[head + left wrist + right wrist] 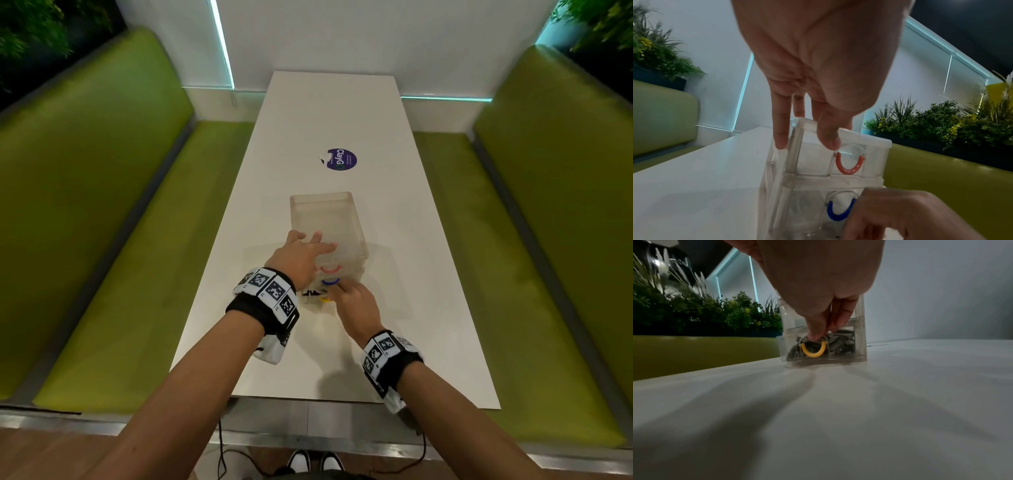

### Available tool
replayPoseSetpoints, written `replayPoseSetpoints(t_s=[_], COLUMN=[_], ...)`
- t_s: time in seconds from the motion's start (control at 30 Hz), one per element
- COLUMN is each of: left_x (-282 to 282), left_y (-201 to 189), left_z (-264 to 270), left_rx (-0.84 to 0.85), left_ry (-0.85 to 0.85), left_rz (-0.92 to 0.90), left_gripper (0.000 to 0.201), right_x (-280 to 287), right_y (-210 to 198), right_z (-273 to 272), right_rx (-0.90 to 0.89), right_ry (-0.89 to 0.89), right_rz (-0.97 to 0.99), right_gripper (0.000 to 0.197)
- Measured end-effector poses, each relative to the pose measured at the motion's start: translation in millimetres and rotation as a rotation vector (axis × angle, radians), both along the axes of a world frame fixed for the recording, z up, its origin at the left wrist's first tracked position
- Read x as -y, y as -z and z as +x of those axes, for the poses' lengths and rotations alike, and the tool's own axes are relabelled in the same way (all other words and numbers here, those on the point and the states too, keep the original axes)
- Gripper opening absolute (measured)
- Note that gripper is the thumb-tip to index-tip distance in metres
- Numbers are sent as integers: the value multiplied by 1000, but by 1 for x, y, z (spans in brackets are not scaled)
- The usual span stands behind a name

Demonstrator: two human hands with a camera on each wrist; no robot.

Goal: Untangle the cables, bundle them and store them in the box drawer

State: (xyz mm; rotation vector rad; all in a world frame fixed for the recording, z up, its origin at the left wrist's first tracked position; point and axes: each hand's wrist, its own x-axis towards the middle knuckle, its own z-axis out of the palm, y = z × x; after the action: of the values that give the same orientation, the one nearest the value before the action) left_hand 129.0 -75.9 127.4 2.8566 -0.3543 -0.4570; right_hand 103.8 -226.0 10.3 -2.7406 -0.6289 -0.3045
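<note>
Head view. One white worktop [342, 113]. One clear plastic drawer box [329, 219] at its centre, directly at your 12 o'clock. Three drawer handles counted down its near face: one red handle [330, 270], one blue handle [330, 282], one yellow handle [324, 300]. One dark cable bundle [312, 293] visible at the bottom level, left of the yellow handle. One round purple sticker [342, 159] further out at 12 o'clock. Two green bench seats: one at 9 o'clock [113, 260], one at 3 o'clock [507, 260]. Your left hand [301, 255] lies on the box top, fingers spread and nearly straight. Your right hand [356, 305] is at the box's lower front.

Left wrist view. The same left hand [818, 56]: fingers [780, 133] extended down over the top front edge of the box [875, 159], curled round nothing. Two handles visible, red [849, 164] above blue [839, 211]. The right hand [900, 216] is at 5 o'clock, beside the blue handle.

Right wrist view. The right hand [818, 280] pinches at the top of the yellow handle [813, 350] on the bottom drawer [838, 344] with thumb and fingertips. The cables [840, 341] fill that drawer behind its clear front.
</note>
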Motion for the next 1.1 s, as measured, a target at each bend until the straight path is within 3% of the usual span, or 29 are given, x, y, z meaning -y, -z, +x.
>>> replayPoseSetpoints(t_s=[0.1, 0.2, 0.3, 0.37, 0.5, 0.7, 0.8, 0.93, 1.03, 1.1], left_x=[0, 0, -1, -1, 0, 1, 0, -3, -5, -10], left_y=[1, 1, 1, 1, 3, 7, 10, 17, 29, 40], left_z=[0, 1, 1, 1, 0, 0, -1, -6, -32, -64], left_rx=[-5, -2, -7, -10, -13, 3, 17, 10, 180, 362], left_ry=[0, 2, 5, 1, -3, -11, -7, 16, -21, -93], left_rz=[-13, -32, -21, -13, -21, -32, -59, -70, -108, -318], left_gripper=[63, 64, 63, 63, 65, 71, 73, 76, 83, 72], right_x=[10, 30, 34, 26, 20, 19, 20, 39, 63, 73], right_y=[6, 12, 4, -1, 11, 8, 2, -17, -38, -58], right_z=[-7, -7, 6, 14, 25, 22, 18, 23, 27, 28], right_rx=[-34, -327, -665, -748, -535, -496, -534, -636, -449, -222], right_ry=[158, 397, 315, 212, 305, 336, 327, 189, 217, 187], right_rz=[114, 401, 841, 996, 793, 658, 697, 444, 237, 227], right_gripper=[32, 46, 89, 84, 52, 42, 52, 63, 70, 80])
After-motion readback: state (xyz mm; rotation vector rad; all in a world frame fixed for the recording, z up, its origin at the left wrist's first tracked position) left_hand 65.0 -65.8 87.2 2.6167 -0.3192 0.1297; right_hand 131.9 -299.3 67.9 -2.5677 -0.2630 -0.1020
